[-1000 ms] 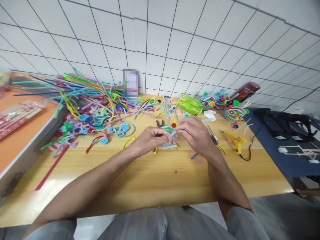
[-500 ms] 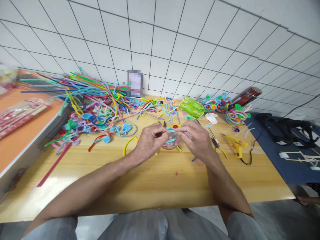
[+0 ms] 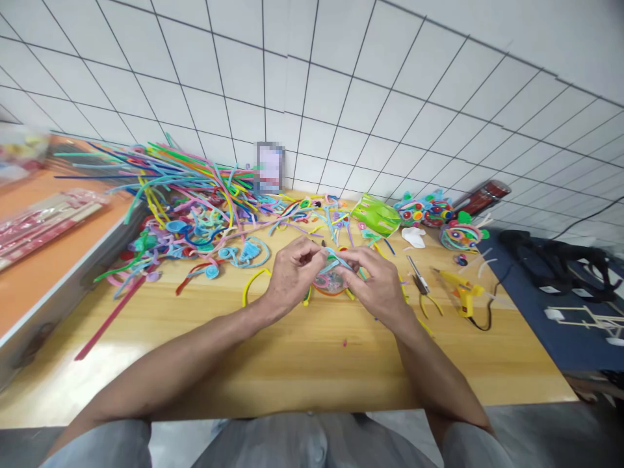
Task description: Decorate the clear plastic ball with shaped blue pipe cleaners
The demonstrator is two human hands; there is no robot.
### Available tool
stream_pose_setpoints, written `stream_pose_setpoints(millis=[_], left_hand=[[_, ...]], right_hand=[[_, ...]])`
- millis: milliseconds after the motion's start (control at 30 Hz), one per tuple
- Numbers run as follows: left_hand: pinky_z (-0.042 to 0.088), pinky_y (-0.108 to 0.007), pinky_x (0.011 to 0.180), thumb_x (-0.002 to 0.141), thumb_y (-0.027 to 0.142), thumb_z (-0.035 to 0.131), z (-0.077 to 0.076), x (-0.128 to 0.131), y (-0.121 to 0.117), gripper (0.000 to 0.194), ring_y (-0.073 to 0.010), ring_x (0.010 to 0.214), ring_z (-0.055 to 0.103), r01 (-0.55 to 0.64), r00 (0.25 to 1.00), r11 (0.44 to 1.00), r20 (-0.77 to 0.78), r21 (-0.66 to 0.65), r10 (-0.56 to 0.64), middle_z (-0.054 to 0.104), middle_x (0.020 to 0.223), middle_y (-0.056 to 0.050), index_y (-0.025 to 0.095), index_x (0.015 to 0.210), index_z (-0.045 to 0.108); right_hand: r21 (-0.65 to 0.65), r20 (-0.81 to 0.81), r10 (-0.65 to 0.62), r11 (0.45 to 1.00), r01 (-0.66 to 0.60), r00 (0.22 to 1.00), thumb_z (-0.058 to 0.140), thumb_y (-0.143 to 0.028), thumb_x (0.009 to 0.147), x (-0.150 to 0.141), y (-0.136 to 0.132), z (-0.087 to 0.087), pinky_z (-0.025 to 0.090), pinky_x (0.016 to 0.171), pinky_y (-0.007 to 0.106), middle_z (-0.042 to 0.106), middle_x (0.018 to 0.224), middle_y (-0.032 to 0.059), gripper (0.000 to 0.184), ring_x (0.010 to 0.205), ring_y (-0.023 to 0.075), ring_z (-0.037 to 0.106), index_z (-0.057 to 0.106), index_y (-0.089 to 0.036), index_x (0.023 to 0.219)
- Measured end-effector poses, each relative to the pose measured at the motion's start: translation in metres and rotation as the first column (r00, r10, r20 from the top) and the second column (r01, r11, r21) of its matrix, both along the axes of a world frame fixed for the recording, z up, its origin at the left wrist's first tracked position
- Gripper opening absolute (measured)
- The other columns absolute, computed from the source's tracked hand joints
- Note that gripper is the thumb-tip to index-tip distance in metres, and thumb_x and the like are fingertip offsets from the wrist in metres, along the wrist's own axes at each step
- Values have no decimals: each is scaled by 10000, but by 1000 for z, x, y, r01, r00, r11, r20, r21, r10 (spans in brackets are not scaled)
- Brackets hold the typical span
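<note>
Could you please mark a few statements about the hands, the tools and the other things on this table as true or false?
1. The yellow glue gun lies to the right of the yellow-handled pliers. True.
2. Both hands lie flat on the table. False: the left hand and right hand are close together, fingers at a light blue strip.
3. The bright green packet lies to the left of the dark red cylinder. True.
4. The large heap of long colored strips is at the right end of the table. False: the heap is on the left side.
</note>
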State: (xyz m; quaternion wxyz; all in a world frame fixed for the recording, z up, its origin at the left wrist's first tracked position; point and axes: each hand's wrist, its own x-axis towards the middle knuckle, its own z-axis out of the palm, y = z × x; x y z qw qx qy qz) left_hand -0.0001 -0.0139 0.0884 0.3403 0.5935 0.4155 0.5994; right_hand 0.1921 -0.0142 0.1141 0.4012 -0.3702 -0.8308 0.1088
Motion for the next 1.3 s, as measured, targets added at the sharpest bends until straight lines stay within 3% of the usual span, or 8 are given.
stream_pose_setpoints(millis=[333,500,600,767,967,1133,1300], left_hand=[[431,-248,595,895,327,692,0,2,2,202,-116,623,554,109,994,986,42,-123,-104,635,696,2,184,790,787],[469,-226,540,852,422,737,8,0,1,259,-108,546,574,305,950,906,161,-293,-268,647,659,11,167,845,781],[507,-230,561,825,437,769,10,-1,1,275,-119,547,610,362,929,867,201,-341,-309,666,638,8,163,858,770],[500,-228,550,840,446,747,12,-1,1,290,-115,529,582,349,935,872,186,-342,-301,654,597,3,169,758,729],[446,-227,537,844,377,709,16,-2,-1,238,-102,532,488,260,964,925,136,-277,-230,569,567,32,179,715,733],[443,-238,567,842,355,706,14,-1,-3,229,-106,549,486,183,980,951,129,-250,-155,569,570,30,179,698,734],[439,-241,556,821,370,726,13,-1,-1,225,-109,538,492,187,977,941,151,-282,-149,578,561,32,180,702,739]], right_hand=[[-53,-55,-71,996,68,996,720,-173,949,3,5,0,505,642,290,724,784,-3,95,669,147,654,774,-247,973],[-57,-69,-80,995,76,994,695,-162,952,6,8,4,496,627,286,722,789,0,123,665,144,639,781,-246,979],[-49,-49,-35,998,32,998,669,-156,971,8,9,6,517,654,293,745,846,16,183,718,155,660,792,-255,1063],[-14,-32,15,1000,-15,999,666,-159,983,10,11,5,558,742,316,784,909,27,202,824,174,708,807,-274,1070],[31,-66,17,999,-15,998,689,-109,960,7,8,1,520,681,283,744,829,14,218,743,145,676,820,-249,1064],[-17,-51,-3,1000,2,999,654,-131,977,2,3,3,492,646,285,699,789,5,226,709,143,639,823,-262,1049],[-57,-48,-14,998,11,999,652,-165,983,4,5,3,493,657,299,676,778,6,200,723,156,640,821,-267,1014]])
